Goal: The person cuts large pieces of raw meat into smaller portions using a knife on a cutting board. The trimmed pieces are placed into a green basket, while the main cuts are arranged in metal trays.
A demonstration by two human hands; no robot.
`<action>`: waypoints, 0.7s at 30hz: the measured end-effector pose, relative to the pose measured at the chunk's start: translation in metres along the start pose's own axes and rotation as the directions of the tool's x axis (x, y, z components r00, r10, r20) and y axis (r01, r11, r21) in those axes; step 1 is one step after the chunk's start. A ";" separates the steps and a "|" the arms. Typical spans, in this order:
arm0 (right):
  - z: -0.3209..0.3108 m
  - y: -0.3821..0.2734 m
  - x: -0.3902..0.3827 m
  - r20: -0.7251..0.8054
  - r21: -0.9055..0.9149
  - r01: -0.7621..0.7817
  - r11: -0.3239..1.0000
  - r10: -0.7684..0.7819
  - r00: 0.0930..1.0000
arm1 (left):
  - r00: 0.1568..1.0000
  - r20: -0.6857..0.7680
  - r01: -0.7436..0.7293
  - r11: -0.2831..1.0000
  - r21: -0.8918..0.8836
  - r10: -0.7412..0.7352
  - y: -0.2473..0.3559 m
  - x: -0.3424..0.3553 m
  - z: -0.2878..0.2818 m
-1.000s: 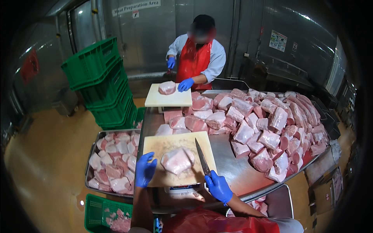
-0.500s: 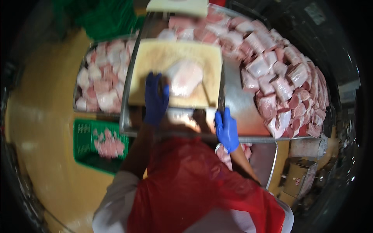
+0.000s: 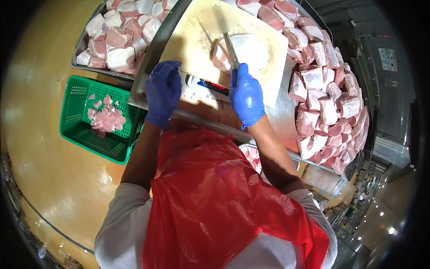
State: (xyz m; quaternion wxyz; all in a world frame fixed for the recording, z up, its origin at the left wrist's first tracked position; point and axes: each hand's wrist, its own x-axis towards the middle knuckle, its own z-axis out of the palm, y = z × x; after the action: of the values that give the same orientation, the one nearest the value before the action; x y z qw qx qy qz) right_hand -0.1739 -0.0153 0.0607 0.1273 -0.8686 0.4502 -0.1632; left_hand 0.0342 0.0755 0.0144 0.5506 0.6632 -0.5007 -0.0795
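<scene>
My right hand [image 3: 246,95], in a blue glove, grips a knife [image 3: 231,53] whose blade points away from me, over the near left part of a pale piece of meat [image 3: 251,48]. The far end of the blade is blurred. The meat lies on a worn cream cutting board [image 3: 188,49]. My left hand [image 3: 163,95], also gloved in blue, is off the meat by the board's near left corner. Its fingers curl inward and hide whatever may be in them.
Cut meat chunks are heaped on the steel table [image 3: 283,120] at right. A metal tray [image 3: 77,50] of chunks stands at left, above a green basket [image 3: 71,121] with meat scraps. A red-lit digital display [image 3: 216,87] sits at the board's near edge.
My left hand has left the meat and drawn back toward the near left, its fingers curling. My right hand has brought the knife over the meat. The whole view has shifted and tilted.
</scene>
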 end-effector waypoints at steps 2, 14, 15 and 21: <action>0.001 0.004 -0.003 0.072 -0.050 -0.042 0.998 0.046 0.996 | 0.999 -0.008 0.038 0.999 0.017 -0.038 -0.004 -0.001 -0.002; -0.078 0.048 -0.109 0.276 -0.098 -0.074 0.992 0.099 0.956 | 0.996 0.067 0.065 0.979 -0.191 -0.053 0.039 0.011 0.043; -0.075 0.039 -0.100 0.245 -0.084 -0.087 0.993 0.105 0.964 | 0.997 0.077 0.021 0.975 -0.220 -0.004 0.048 0.012 0.056; -0.039 0.002 -0.041 0.131 0.021 -0.097 0.995 0.094 0.987 | 0.997 -0.027 0.061 0.969 -0.240 -0.069 0.007 0.021 0.099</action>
State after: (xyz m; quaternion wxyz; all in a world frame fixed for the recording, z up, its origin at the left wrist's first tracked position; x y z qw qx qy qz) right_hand -0.2130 0.0144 0.0884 0.1758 -0.8530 0.4798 -0.1060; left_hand -0.0246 -0.0034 -0.0081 0.6322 0.6095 -0.4557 -0.1456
